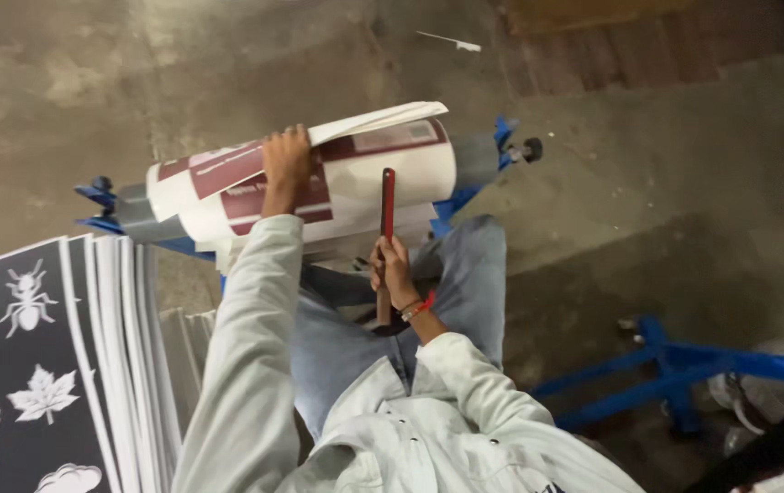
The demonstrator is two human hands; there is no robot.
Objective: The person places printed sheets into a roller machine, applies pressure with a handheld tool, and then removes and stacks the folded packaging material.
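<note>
The left hand [284, 164] presses flat on the printed roll [319, 178] at twelve o'clock, seemingly to steady it, while the right hand [394, 272] clamps a red-handled tool [387, 208] against its face.

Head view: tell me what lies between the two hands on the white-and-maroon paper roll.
Only the roll's printed paper lies between left hand and right hand.
</note>
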